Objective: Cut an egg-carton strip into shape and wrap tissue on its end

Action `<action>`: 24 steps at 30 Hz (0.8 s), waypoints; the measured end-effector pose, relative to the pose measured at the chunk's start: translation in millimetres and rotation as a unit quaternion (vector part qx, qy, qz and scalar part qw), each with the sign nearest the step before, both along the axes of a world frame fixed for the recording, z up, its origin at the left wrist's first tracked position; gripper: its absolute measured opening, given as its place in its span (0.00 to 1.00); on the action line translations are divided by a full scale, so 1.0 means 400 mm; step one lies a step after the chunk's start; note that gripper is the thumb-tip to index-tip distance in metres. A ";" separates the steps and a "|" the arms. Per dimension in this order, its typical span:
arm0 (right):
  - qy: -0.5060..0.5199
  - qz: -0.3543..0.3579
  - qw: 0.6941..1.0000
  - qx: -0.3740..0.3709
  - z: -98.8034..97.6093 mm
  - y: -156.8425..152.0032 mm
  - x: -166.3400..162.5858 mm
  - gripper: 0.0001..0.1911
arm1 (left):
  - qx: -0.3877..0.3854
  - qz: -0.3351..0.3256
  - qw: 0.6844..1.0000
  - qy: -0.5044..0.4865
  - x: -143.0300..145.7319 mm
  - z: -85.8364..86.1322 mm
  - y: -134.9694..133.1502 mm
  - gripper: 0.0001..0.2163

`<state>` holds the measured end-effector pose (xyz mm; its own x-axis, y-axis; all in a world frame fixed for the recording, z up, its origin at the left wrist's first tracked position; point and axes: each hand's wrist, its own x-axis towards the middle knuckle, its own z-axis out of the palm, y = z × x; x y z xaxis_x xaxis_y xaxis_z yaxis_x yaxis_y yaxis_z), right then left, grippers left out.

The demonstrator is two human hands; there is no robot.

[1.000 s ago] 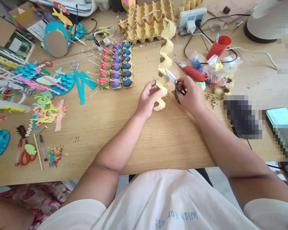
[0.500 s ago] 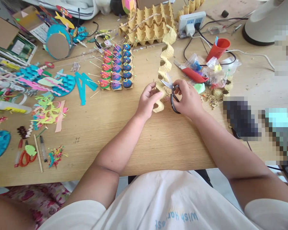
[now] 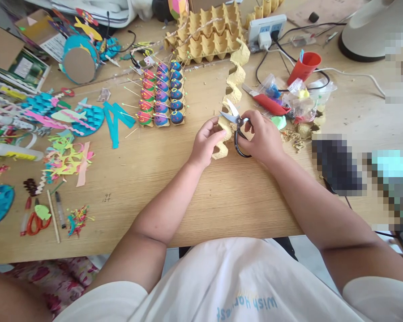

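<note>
My left hand [image 3: 205, 142] grips the near end of a long wavy strip of yellow egg-carton cardboard [image 3: 233, 78] that runs away from me across the wooden table [image 3: 174, 188]. My right hand [image 3: 261, 136] holds black-handled scissors [image 3: 234, 124] with the blades parted, pointing left into the strip just above my left fingers. Small cardboard scraps lie under and right of the hands.
Painted egg-cup figures with pins [image 3: 161, 96] stand left of the strip. Yellow egg trays [image 3: 206, 36] and a power strip [image 3: 267, 27] sit behind. A red cup [image 3: 304, 67], a red knife [image 3: 267, 100] and plastic bags lie right. Coloured paper cutouts [image 3: 65, 156] and red scissors [image 3: 33, 219] lie left.
My right hand swung the scissors from pointing up and left down to the strip, and the blades now straddle the cardboard. The left hand stayed gripping the strip's end.
</note>
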<state>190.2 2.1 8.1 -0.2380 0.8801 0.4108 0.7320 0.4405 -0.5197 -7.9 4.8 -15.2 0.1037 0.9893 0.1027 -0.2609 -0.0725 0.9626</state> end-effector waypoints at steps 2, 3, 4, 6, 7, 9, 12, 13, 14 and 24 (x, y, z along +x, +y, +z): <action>-0.003 -0.001 1.000 0.005 0.000 0.000 0.000 0.20 | 0.004 0.000 1.000 -0.004 0.000 -0.004 0.002 0.21; -0.006 -0.001 1.000 0.009 -0.001 0.001 0.001 0.20 | 0.008 -0.002 1.000 -0.007 -0.001 -0.005 0.003 0.20; -0.008 0.000 1.000 0.012 -0.002 0.002 0.002 0.19 | 0.013 -0.005 1.000 -0.011 -0.002 -0.007 0.004 0.20; -0.016 0.005 1.000 0.022 -0.003 0.006 0.006 0.19 | 0.023 -0.014 0.999 -0.021 -0.003 -0.009 0.005 0.20; -0.021 0.007 0.999 0.029 -0.003 0.008 0.007 0.19 | 0.029 -0.020 0.999 -0.026 -0.004 -0.009 0.005 0.20; -0.036 0.008 0.998 0.042 -0.003 0.011 0.011 0.19 | 0.042 -0.035 0.998 -0.030 -0.006 -0.010 0.006 0.20; -0.060 0.003 0.997 0.048 -0.001 0.013 0.014 0.18 | 0.053 -0.054 0.997 -0.024 -0.009 -0.015 0.010 0.21; -0.066 0.001 0.997 0.045 0.001 0.013 0.013 0.18 | 0.054 -0.058 0.997 -0.020 -0.011 -0.018 0.012 0.22; -0.071 -0.001 0.997 0.041 0.002 0.012 0.013 0.18 | 0.053 -0.060 0.997 -0.016 -0.013 -0.021 0.014 0.22; -0.098 -0.009 0.995 0.028 0.004 0.006 0.010 0.21 | 0.070 -0.072 0.995 0.003 -0.024 -0.039 0.023 0.23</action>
